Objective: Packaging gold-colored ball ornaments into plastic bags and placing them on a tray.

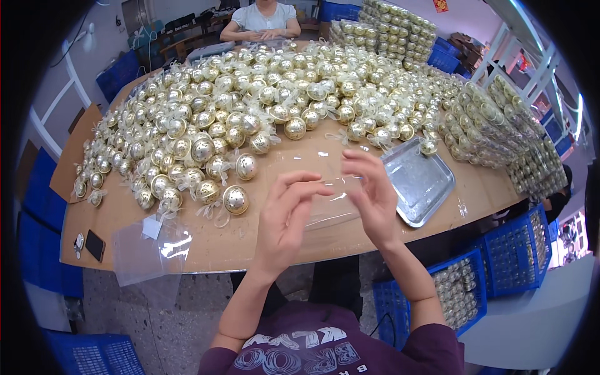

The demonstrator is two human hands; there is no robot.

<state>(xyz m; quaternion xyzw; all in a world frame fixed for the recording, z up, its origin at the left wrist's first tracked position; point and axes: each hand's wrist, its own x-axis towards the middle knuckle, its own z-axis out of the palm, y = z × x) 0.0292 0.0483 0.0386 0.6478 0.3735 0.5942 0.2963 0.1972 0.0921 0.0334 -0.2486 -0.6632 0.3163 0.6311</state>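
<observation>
Between my two hands, over the front middle of the table, is a clear plastic packaging piece [328, 209], see-through with bright glare along its folds. My left hand [284, 215] has its fingers bent round the near left side of it. On the other side my right hand [373, 197] pinches the piece, fingers and thumb curved inward. Its exact shape is hard to make out. Beyond my hands spreads a large heap of gold and silver ball ornaments [295, 128] with pale ribbon loops. One gold ball [235, 199] lies nearest to my left hand.
A metal tray [437, 181] lies right of my right hand. Flat clear plastic sheets [134, 253] overhang the left front edge, near a phone [95, 245]. Packed clear boxes [484, 122] are stacked at right. Blue crates [478, 294] stand below. Another person [262, 19] sits across the table.
</observation>
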